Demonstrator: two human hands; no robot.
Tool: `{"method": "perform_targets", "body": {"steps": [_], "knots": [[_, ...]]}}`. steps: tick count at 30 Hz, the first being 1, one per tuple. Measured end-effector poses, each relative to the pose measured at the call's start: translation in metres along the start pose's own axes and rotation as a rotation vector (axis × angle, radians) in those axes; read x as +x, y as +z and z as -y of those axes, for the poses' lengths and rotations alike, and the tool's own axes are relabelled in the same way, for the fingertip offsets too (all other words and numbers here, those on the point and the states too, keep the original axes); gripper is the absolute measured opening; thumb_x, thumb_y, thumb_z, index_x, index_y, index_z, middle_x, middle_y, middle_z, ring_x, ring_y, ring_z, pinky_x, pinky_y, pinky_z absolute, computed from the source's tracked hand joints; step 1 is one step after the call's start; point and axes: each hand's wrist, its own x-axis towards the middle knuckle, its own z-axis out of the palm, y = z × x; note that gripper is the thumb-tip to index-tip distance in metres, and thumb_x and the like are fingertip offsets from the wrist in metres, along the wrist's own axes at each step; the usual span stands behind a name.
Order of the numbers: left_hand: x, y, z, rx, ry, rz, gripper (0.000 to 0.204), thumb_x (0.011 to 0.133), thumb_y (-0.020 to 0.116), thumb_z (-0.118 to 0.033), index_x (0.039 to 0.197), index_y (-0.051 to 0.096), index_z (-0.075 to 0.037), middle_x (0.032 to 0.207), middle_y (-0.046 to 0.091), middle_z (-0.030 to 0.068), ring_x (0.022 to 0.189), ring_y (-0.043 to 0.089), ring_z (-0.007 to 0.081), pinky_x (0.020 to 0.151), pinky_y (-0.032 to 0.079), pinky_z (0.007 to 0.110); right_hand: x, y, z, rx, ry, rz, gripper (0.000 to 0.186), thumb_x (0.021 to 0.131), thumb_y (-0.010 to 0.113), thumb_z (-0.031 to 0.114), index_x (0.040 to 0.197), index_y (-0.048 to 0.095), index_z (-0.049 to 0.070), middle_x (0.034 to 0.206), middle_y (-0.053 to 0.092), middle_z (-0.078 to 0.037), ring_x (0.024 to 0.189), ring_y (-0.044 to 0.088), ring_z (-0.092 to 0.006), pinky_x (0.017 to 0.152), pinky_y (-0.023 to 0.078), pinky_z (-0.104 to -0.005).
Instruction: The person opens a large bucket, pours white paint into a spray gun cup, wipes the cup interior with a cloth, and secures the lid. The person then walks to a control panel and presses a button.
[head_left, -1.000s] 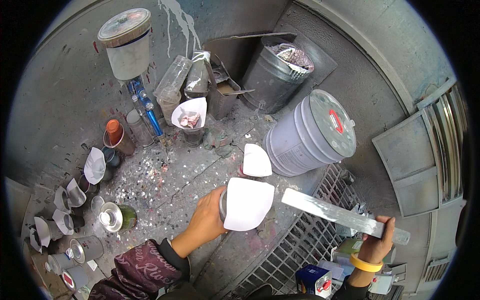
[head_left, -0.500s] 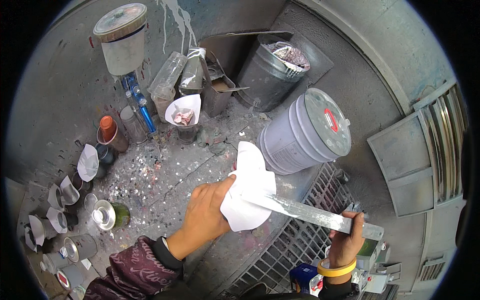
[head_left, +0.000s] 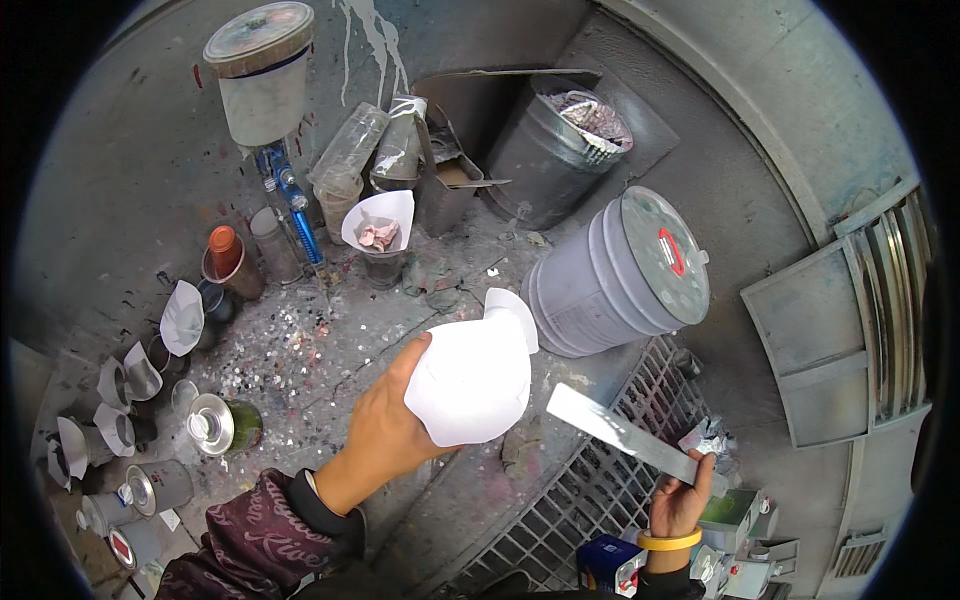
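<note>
My left hand (head_left: 388, 418) is closed around the left side of a white paper-lined cup (head_left: 468, 385). Its paper flap (head_left: 513, 318) sticks out at the far right, and the inside looks white; the outside below the paper is hidden. To the right, my right hand (head_left: 680, 495) grips the near end of a flat metal mixing stick (head_left: 625, 440). White paint coats the stick's far end, which points at the cup but stays apart from it.
A lidded lilac pail (head_left: 590, 275) stands beyond the cup, beside a floor grate (head_left: 560, 510). Left are a capped can (head_left: 212, 425) and several paper-collared cups. Further back are a spray gun (head_left: 285, 190), a paper-topped cup (head_left: 385, 265) and a metal drum (head_left: 540, 160).
The stick has come away from the cup, moving right and toward me with my right hand. My left hand has shifted slightly left with the cup, whose opening shows more.
</note>
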Motion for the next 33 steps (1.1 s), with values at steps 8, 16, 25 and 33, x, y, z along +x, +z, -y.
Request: {"method": "perform_targets", "body": {"steps": [8,16,25,33], "knots": [[0.000,0.001,-0.006,0.113,0.089,0.135,0.110,0.069,0.095,-0.033,0.154,0.031,-0.006,0.132,0.063,0.0243,0.111,0.067,0.0433,0.088,0.058,0.049,-0.007,0.019,0.008,-0.198,-0.279,0.512,0.055,0.102,0.055,0.057,0.110,0.062,0.003,0.098,0.067,-0.017,0.059,0.061,-0.0188,0.052,0.053,-0.0263],[-0.003,0.001,-0.015,-0.015,0.219,0.020,0.108,0.069,0.095,-0.028,0.154,0.031,-0.004,0.134,0.062,0.0247,0.113,0.067,0.0444,0.088,0.059,0.048,-0.005,0.014,-0.012,0.081,0.058,0.505,0.028,0.092,0.072,0.014,0.113,0.056,0.005,0.120,0.067,-0.025,0.076,0.072,-0.0301,0.066,0.062,-0.0357],[-0.008,0.000,-0.011,-0.105,0.242,-0.064,0.108,0.072,0.095,-0.027,0.149,0.027,0.005,0.141,0.054,0.0281,0.107,0.071,0.0421,0.087,0.061,0.046,-0.008,-0.039,-0.033,0.282,0.234,0.424,0.033,0.095,0.070,0.011,0.122,0.052,0.008,0.108,0.071,-0.023,0.084,0.072,-0.0320,0.065,0.062,-0.0361],[-0.007,-0.008,-0.004,0.002,0.198,-0.042,0.117,0.071,0.098,-0.025,0.154,0.020,0.002,0.128,0.063,0.0237,0.110,0.071,0.0361,0.096,0.056,0.044,-0.009,-0.038,-0.023,0.410,0.226,0.410,0.033,0.096,0.065,0.009,0.126,0.052,0.012,0.103,0.071,-0.021,0.083,0.073,-0.0266,0.065,0.062,-0.0336]]}}
